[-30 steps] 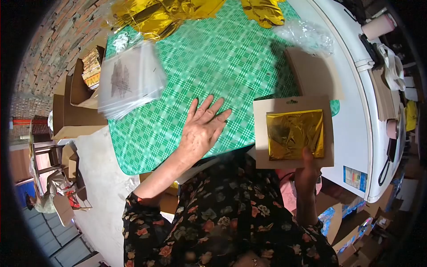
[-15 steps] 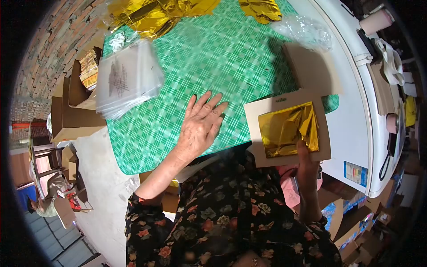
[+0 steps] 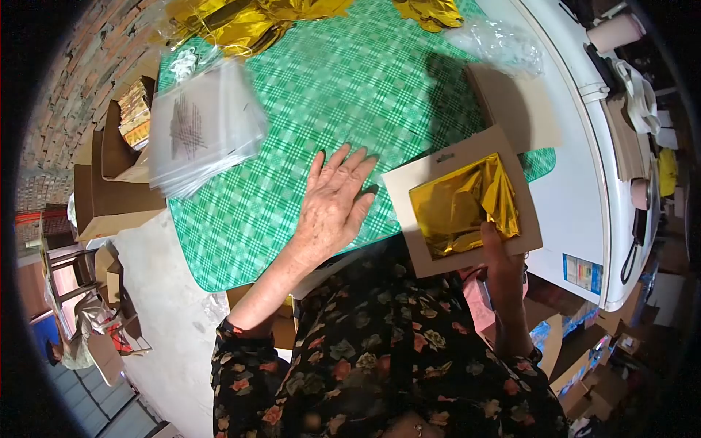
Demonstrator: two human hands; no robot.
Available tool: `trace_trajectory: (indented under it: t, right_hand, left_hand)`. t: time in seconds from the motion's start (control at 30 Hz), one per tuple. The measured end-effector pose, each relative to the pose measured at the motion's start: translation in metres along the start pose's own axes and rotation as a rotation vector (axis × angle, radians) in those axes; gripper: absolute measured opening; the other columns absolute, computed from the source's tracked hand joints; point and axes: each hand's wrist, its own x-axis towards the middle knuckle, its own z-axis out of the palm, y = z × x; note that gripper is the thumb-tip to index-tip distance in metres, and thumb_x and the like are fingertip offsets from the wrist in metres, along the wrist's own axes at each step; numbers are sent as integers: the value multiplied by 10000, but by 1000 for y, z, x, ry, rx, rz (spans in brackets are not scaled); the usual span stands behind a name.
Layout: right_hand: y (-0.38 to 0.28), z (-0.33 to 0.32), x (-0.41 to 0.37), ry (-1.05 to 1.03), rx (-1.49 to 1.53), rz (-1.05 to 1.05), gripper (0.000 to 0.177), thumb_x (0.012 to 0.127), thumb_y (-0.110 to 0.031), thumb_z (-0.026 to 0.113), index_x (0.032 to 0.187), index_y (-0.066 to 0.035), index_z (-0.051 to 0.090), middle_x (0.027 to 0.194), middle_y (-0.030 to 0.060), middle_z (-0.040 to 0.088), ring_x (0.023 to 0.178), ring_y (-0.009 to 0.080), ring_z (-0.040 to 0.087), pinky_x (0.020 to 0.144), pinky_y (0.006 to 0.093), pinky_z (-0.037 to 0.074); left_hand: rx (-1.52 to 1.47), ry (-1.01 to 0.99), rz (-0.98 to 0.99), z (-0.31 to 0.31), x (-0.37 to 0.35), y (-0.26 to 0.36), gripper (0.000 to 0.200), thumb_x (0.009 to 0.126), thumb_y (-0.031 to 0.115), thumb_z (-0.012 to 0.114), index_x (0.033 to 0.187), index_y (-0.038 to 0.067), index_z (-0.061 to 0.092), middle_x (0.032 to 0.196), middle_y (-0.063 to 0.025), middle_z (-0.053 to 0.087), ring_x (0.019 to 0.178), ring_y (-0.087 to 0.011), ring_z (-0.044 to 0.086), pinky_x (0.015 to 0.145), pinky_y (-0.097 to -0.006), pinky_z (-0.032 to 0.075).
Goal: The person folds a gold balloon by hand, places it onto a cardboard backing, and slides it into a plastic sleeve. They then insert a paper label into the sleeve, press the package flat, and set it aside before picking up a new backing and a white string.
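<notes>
My left hand point(image 3: 330, 206) lies flat on the green checked tablecloth point(image 3: 307, 109), fingers stretched out and holding nothing. My right hand point(image 3: 502, 257) grips the lower right edge of a square cardboard piece point(image 3: 410, 187), thumb on top and the other fingers hidden beneath. Folded gold foil point(image 3: 461, 204) rests on that card, and my thumb presses on it. The card is tilted above the table's near right edge. Beyond it, a stack of plain cardboard pieces point(image 3: 529, 109) lies at the table's right side, partly covered by the held card.
A stack of clear plastic bags point(image 3: 208, 128) lies at the table's left. More gold foil point(image 3: 292, 11) and crumpled clear plastic point(image 3: 500, 45) are at the far side. Open cardboard boxes point(image 3: 117, 197) stand left of the table; a white appliance point(image 3: 569, 190) borders its right.
My right hand has shifted the card slightly left and tilted it more, with its top left corner moving toward my left hand. The left hand stays flat in nearly the same spot.
</notes>
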Motion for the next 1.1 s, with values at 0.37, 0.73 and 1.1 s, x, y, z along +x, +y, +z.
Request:
trace_trajectory:
  t: [0.37, 0.73, 1.1]
  right_hand:
    - [-23, -29, 11, 45, -101, -92, 262, 1086, -153, 580, 1169, 79, 669, 960, -5, 663, 898, 75, 556, 775, 260, 474]
    - [-25, 13, 23, 74, 143, -154, 245, 1069, -127, 592, 1237, 48, 628, 964, 25, 687, 923, 74, 602, 821, 285, 512]
    - [10, -37, 14, 140, 285, -32, 337, 1082, -144, 602, 1368, 33, 588, 1263, 33, 640, 1098, 99, 584, 945, 269, 480]
  left_hand:
    - [-36, 7, 18, -4, 0, 4, 619, 956, 234, 706, 1507, 40, 501, 1570, -196, 481, 1512, -397, 382, 1267, -584, 187]
    - [-9, -1, 35, -3, 0, 1, 666, 948, 365, 727, 1492, 38, 523, 1563, -209, 479, 1513, -412, 372, 1268, -596, 190]
    - [155, 13, 131, 3, -14, 15, 419, 949, 293, 732, 1300, 64, 705, 1475, -162, 582, 1459, -401, 458, 1243, -588, 271]
